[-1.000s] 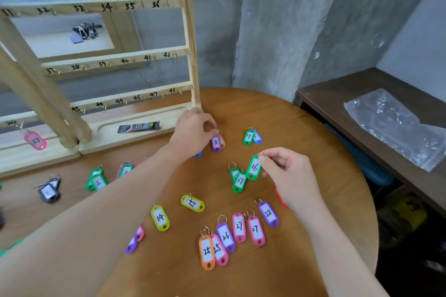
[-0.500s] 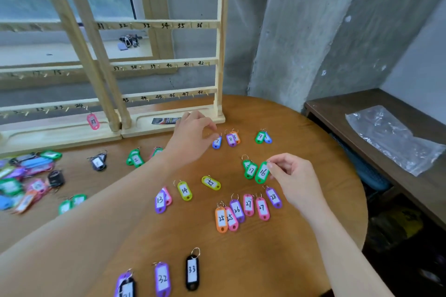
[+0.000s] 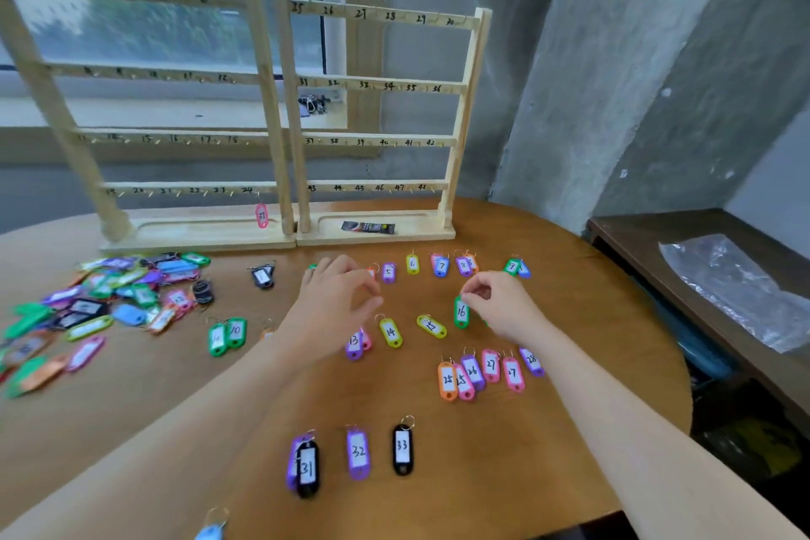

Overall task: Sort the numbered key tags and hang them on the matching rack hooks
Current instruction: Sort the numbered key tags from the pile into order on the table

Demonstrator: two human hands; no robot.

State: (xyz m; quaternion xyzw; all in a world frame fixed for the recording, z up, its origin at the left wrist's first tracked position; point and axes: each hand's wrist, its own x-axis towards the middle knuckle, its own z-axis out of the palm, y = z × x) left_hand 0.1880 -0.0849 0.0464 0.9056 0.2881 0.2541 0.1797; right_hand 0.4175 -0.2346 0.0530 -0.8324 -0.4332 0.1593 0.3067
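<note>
Sorting step in hand: right hand (image 3: 504,303) pinches tag 16 (image 3: 460,312) beside tag 15 (image 3: 431,326); left hand (image 3: 337,298) grip loosely curled, empty. Next: set 16 down in sequence.

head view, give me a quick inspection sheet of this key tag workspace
surface: round wooden table, bare at the right edge.
job's things: two wooden racks at the back with numbered hooks; one pink tag hangs under 24; sorted tags lie in rows, e.g. black 33 tag; unsorted tag pile at left.
clutter: small dark packet on the right rack's base.
hands: left hand over the table, fingers curled, grip unclear; right hand pinches the green 16 tag.
cables: nothing seen.
surroundings: window, concrete wall, dark side bench with a clear plastic bag.
</note>
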